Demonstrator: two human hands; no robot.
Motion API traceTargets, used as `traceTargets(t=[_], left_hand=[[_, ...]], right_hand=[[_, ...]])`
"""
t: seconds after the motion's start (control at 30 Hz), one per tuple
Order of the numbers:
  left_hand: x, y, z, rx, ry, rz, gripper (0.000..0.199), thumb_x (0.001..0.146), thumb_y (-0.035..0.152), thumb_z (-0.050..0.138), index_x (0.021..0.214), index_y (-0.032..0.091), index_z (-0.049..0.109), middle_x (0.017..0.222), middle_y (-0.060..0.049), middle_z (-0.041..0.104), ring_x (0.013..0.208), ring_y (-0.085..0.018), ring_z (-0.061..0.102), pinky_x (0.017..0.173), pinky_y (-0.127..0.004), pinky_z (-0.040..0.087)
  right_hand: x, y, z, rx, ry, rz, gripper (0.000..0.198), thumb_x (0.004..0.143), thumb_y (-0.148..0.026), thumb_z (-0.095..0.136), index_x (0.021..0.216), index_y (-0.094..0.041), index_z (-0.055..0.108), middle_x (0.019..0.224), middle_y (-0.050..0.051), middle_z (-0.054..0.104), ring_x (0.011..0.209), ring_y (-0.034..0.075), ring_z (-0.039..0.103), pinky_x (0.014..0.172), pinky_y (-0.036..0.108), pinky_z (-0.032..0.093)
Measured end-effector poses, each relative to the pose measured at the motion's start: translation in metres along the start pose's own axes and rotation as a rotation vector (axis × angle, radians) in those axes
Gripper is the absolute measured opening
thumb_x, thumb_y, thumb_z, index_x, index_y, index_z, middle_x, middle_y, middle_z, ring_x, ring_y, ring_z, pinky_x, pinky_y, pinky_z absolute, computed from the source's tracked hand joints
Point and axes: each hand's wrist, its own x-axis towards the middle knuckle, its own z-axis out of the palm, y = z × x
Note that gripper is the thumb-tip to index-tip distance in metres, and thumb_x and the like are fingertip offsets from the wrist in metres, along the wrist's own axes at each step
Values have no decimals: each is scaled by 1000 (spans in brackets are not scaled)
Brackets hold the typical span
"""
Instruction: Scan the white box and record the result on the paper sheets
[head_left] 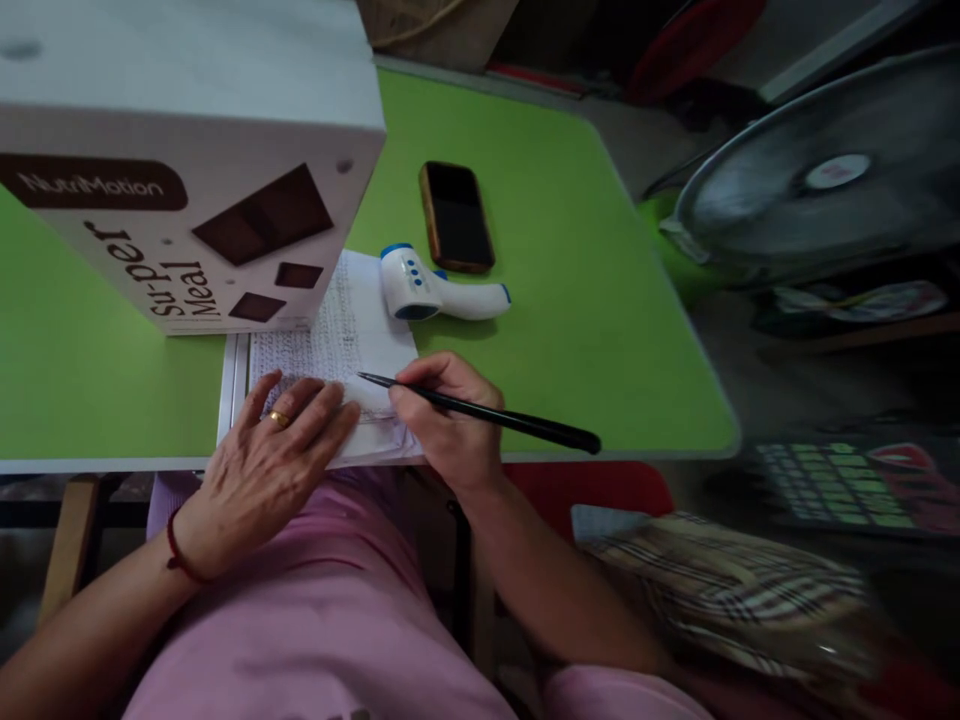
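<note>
My right hand (pixel 447 420) grips a black pen (pixel 517 420), whose tip rests on a handwritten sheet of paper (pixel 337 335) at the near edge of a green table (pixel 585 300). My left hand (pixel 270 460) lies flat on the lower part of the paper, fingers spread, with a gold ring on one finger and a red cord at the wrist. Just beyond the paper lies a white and blue infrared thermometer (pixel 435 288), and a dark phone (pixel 455 216) lies face up behind it.
A large white box (pixel 180 170) printed "Super Meal" stands at the table's far left and overlaps the top of the paper. An electric fan (pixel 825 180) stands to the right of the table. A checked bag (pixel 720 590) rests on a red seat beside my legs.
</note>
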Motion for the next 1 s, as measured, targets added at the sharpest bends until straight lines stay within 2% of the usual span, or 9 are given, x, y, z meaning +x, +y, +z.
traceTargets(t=[0.17,0.3,0.63,1.0], left_hand=[[0,0,0,-17,-22,-5,45,96,13,51,141,16,51,146,-9,52,133,-28,47,118,-54,31],[1,0,0,-22,-15,-1,47,95,12,50,142,16,50,146,-9,52,133,-28,48,118,-55,30],[1,1,0,-36,-11,-15,48,93,11,52,141,18,51,146,-9,53,133,-27,49,121,-55,29],[2,1,1,-39,-29,-13,47,96,14,52,143,17,49,147,-9,51,135,-27,46,120,-55,27]], right_hand=[[0,-1,2,-76,-5,-17,6,73,-27,60,73,-21,63,57,-4,62,49,11,55,47,24,45],[1,-3,5,-140,32,-37,5,69,-25,64,67,-22,60,51,-6,58,42,9,48,42,22,41],[2,-3,3,-275,-43,-123,6,73,-26,60,68,-23,62,56,-4,64,49,11,55,51,24,48],[2,0,5,-278,-61,-186,7,75,-23,60,69,-23,61,57,-5,63,49,10,55,52,23,48]])
